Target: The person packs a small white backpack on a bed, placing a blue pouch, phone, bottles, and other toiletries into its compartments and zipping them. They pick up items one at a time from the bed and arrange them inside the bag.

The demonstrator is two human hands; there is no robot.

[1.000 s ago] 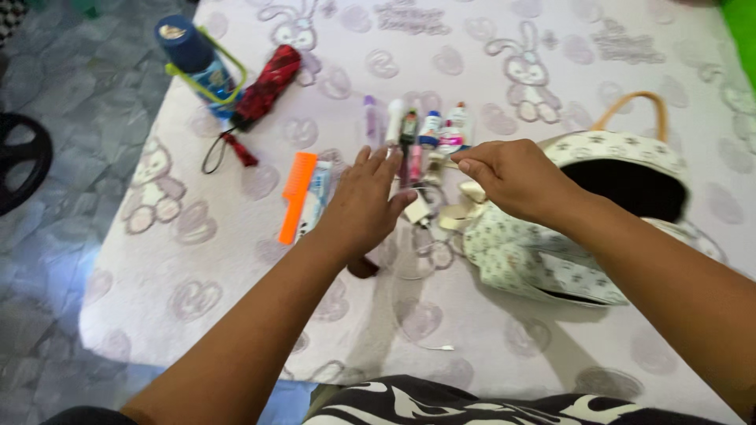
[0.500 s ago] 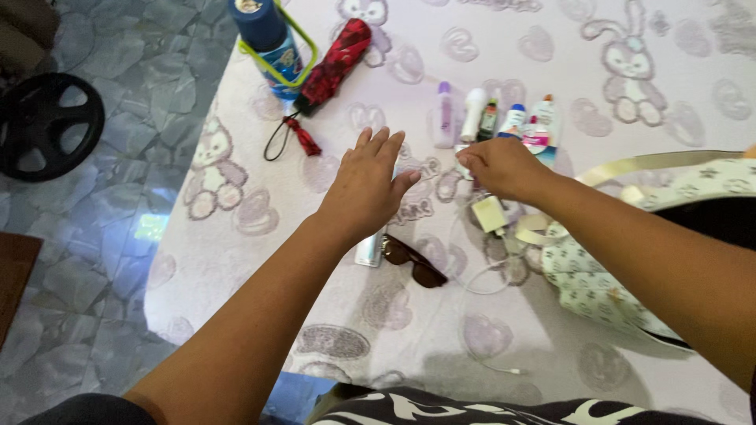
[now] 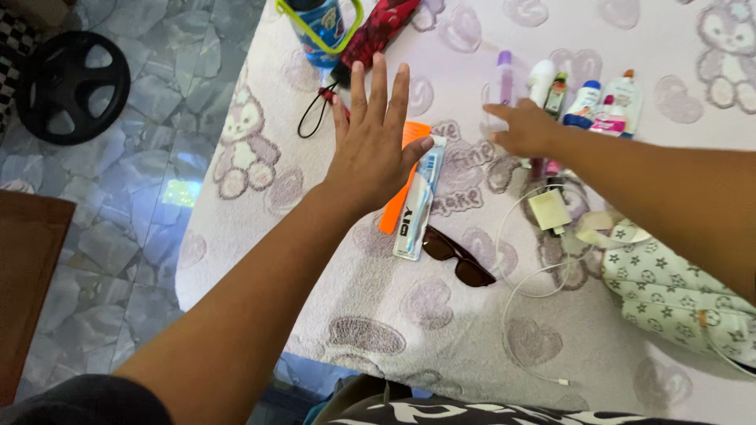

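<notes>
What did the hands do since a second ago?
The left hand spread wide and reached farther out, over the orange comb. The right hand left the bag and moved to the row of small bottles. Neither hand holds anything. The sunglasses and charger lie as before.

The bedsheet (image 3: 630, 71) is pale lilac, printed with purple rabbits and hearts. On it lie an orange comb (image 3: 402, 185), a blue-and-white toothbrush pack (image 3: 417, 201), dark brown sunglasses (image 3: 458, 256), a white charger (image 3: 549, 209) with its white cable (image 3: 516, 287), a red patterned umbrella (image 3: 378, 27), a blue bottle (image 3: 319, 27) with a lime-green strap, and a cream bag (image 3: 677, 295) dotted with dark stars. The floor (image 3: 118, 157) is grey-blue marbled tile.
</notes>
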